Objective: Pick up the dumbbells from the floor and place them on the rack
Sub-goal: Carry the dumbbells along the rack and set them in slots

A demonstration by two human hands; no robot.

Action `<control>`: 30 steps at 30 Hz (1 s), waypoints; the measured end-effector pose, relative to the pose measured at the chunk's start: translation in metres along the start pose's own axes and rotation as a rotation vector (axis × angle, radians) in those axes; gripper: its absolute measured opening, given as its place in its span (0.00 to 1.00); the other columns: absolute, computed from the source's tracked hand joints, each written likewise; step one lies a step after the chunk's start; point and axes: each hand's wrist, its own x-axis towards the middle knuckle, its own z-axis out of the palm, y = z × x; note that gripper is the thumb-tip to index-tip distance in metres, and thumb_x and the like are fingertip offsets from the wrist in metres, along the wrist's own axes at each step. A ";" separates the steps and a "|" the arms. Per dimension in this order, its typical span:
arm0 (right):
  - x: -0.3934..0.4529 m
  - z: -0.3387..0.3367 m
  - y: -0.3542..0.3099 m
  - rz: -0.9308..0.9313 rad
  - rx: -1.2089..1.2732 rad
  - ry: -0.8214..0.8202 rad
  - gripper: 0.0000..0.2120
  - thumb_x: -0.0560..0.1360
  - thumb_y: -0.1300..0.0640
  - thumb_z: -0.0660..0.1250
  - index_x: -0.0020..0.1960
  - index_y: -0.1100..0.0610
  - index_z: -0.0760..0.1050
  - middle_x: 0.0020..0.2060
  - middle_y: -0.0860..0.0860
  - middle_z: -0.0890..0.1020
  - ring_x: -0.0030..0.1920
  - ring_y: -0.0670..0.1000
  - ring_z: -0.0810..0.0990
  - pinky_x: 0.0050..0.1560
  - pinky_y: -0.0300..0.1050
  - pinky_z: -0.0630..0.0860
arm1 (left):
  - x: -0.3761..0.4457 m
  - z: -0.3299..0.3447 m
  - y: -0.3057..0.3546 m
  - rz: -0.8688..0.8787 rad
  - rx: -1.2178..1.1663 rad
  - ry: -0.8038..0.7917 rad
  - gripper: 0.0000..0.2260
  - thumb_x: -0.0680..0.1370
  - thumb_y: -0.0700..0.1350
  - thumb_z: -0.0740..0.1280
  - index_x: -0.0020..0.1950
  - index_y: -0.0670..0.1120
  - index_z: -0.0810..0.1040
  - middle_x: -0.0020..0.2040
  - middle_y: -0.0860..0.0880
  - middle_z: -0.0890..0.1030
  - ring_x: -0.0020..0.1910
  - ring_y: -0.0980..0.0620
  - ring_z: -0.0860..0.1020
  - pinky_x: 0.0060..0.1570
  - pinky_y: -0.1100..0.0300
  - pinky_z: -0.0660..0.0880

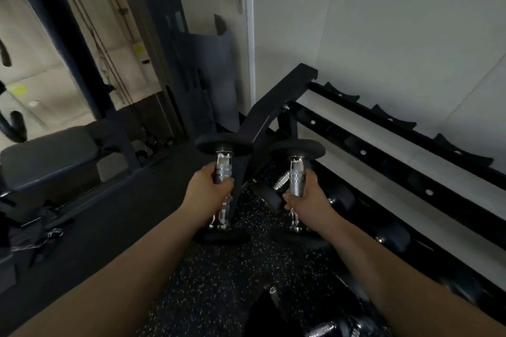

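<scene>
Floor (pixel 219 282): black rubber, white-flecked. Walls pale; a dark cable machine stands at your left. Rack (pixel 383 161): black, tiered, along the right wall, its end post angled toward you, its lower tier carrying dark dumbbells. Your left hand (pixel 208 189) is clenched round the left dumbbell (pixel 223 169), your right hand (pixel 306 197) round the right dumbbell (pixel 297 178). Both have knurled chrome handles and black round heads, held above the floor at the rack's near end.

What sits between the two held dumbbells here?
In the head view, between the left dumbbell and right dumbbell: the rack's slanted end post and, lower, another dumbbell over speckled floor.
</scene>
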 end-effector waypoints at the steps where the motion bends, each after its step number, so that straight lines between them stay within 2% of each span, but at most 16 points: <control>1: 0.013 -0.001 -0.002 0.006 0.006 0.016 0.27 0.75 0.65 0.64 0.69 0.59 0.55 0.50 0.58 0.76 0.39 0.53 0.78 0.32 0.37 0.76 | 0.015 0.003 0.002 0.003 -0.009 -0.011 0.06 0.71 0.44 0.69 0.46 0.45 0.78 0.40 0.40 0.83 0.38 0.41 0.82 0.42 0.44 0.79; 4: 0.055 -0.008 -0.006 0.027 0.030 0.056 0.27 0.75 0.67 0.64 0.69 0.60 0.56 0.46 0.56 0.75 0.39 0.53 0.78 0.40 0.48 0.80 | 0.061 0.014 0.008 -0.007 -0.034 -0.033 0.06 0.71 0.44 0.69 0.46 0.45 0.78 0.39 0.39 0.82 0.38 0.39 0.82 0.43 0.40 0.79; 8: 0.108 -0.025 -0.013 0.051 0.044 0.088 0.27 0.75 0.65 0.63 0.70 0.58 0.56 0.45 0.54 0.76 0.40 0.53 0.80 0.36 0.42 0.78 | 0.119 0.031 0.021 -0.027 -0.067 -0.069 0.04 0.68 0.46 0.69 0.42 0.50 0.78 0.35 0.43 0.81 0.37 0.40 0.83 0.40 0.40 0.80; 10: 0.131 -0.036 -0.017 0.051 0.017 0.106 0.27 0.76 0.63 0.64 0.70 0.56 0.55 0.48 0.57 0.77 0.43 0.56 0.81 0.36 0.43 0.77 | 0.146 0.041 0.029 -0.033 -0.095 -0.089 0.04 0.68 0.46 0.69 0.42 0.51 0.79 0.37 0.42 0.82 0.36 0.41 0.83 0.39 0.42 0.81; 13: 0.160 -0.055 -0.018 0.079 -0.002 0.144 0.27 0.75 0.62 0.64 0.70 0.56 0.55 0.49 0.60 0.79 0.42 0.54 0.80 0.34 0.42 0.75 | 0.182 0.058 0.043 -0.013 -0.098 -0.133 0.05 0.69 0.44 0.68 0.43 0.51 0.79 0.39 0.41 0.83 0.34 0.44 0.83 0.40 0.45 0.82; 15: 0.176 -0.067 -0.017 0.092 -0.009 0.181 0.27 0.75 0.61 0.64 0.69 0.55 0.55 0.49 0.59 0.79 0.43 0.53 0.80 0.35 0.42 0.76 | 0.203 0.070 0.055 0.010 -0.091 -0.173 0.05 0.70 0.42 0.68 0.46 0.48 0.79 0.39 0.42 0.84 0.32 0.48 0.83 0.38 0.51 0.82; 18: 0.199 -0.082 -0.015 0.137 0.010 0.243 0.28 0.75 0.60 0.65 0.70 0.54 0.55 0.49 0.57 0.79 0.44 0.54 0.82 0.36 0.42 0.76 | 0.233 0.090 0.072 0.037 -0.094 -0.233 0.05 0.72 0.39 0.68 0.47 0.44 0.79 0.36 0.43 0.83 0.26 0.57 0.80 0.25 0.66 0.76; 21: 0.224 -0.097 -0.010 0.190 0.043 0.324 0.28 0.74 0.62 0.65 0.69 0.55 0.56 0.50 0.58 0.78 0.46 0.58 0.81 0.40 0.48 0.78 | 0.269 0.114 0.086 0.072 -0.067 -0.303 0.05 0.72 0.39 0.67 0.47 0.43 0.79 0.34 0.47 0.80 0.25 0.60 0.78 0.24 0.71 0.72; 27: 0.260 -0.125 -0.004 0.297 0.101 0.495 0.27 0.73 0.63 0.66 0.66 0.54 0.58 0.45 0.56 0.77 0.41 0.56 0.81 0.36 0.48 0.78 | 0.340 0.163 0.108 0.133 -0.007 -0.538 0.03 0.72 0.41 0.68 0.44 0.46 0.78 0.35 0.45 0.79 0.27 0.59 0.78 0.24 0.68 0.74; 28: 0.265 -0.130 -0.003 0.316 0.103 0.520 0.27 0.73 0.63 0.66 0.66 0.53 0.58 0.44 0.56 0.78 0.41 0.55 0.81 0.36 0.47 0.78 | 0.350 0.171 0.113 0.142 -0.001 -0.571 0.04 0.71 0.41 0.67 0.44 0.47 0.78 0.36 0.45 0.80 0.29 0.57 0.80 0.24 0.67 0.74; 30: 0.273 -0.139 -0.002 0.349 0.111 0.571 0.27 0.73 0.63 0.66 0.67 0.52 0.57 0.43 0.56 0.78 0.40 0.53 0.81 0.35 0.44 0.77 | 0.369 0.188 0.123 0.164 0.010 -0.626 0.04 0.71 0.42 0.67 0.45 0.49 0.78 0.38 0.41 0.81 0.36 0.46 0.83 0.28 0.57 0.79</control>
